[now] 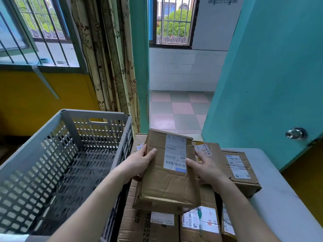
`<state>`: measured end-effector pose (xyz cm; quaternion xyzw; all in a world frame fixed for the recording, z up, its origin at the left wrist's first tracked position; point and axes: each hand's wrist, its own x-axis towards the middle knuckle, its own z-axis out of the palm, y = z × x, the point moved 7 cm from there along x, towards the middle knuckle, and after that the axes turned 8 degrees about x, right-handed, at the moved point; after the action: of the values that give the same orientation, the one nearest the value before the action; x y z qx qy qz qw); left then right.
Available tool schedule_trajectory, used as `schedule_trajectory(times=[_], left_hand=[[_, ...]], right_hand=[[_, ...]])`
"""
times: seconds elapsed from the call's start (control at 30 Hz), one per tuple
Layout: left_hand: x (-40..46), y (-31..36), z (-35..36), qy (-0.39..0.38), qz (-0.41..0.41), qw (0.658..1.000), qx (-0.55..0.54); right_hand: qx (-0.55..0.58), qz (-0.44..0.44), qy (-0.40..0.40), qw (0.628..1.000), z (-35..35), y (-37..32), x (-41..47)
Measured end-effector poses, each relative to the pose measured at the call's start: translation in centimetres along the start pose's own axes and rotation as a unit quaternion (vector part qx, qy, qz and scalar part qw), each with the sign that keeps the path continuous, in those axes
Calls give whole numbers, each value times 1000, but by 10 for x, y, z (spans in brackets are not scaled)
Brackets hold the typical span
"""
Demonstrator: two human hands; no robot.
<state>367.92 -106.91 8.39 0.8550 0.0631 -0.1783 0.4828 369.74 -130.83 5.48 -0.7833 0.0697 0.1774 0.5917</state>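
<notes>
Left hand (141,163) and right hand (208,167) hold parcel (167,186) beside grey crate (95,113).

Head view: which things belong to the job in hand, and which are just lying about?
In the job: cardboard parcel, gripped by left hand and right hand; parcel pile beneath it; grey crate, probably the destination.
Just there: curtain, teal door, door knob, barred window.

Crate (70,154) left of stacked parcels (201,222), door (271,84) right.
</notes>
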Motion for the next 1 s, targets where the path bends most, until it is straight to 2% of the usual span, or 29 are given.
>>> schedule_trajectory(times=[0.13,0.27,0.33,0.43,0.53,0.63,1.0], left_hand=[[0,-2,-3,55,-7,998,23],[-8,8,-13,116,-23,992,-49],[-10,13,-23,151,-18,986,-64],[-18,23,-39,157,12,984,-81],[-33,37,-58,155,54,979,-118],[-47,41,-81,149,62,975,-153],[-91,15,-211,267,47,948,-165]], right_hand=[[-40,-12,-22,999,4,-5,-5],[2,-43,49,998,-11,-25,-8],[11,-81,60,995,-17,-45,-14],[60,-95,26,993,-17,-65,-15],[72,-107,-17,991,-6,-90,-16],[77,-132,-54,987,7,-117,-22],[31,-186,-107,976,128,-201,-20]])
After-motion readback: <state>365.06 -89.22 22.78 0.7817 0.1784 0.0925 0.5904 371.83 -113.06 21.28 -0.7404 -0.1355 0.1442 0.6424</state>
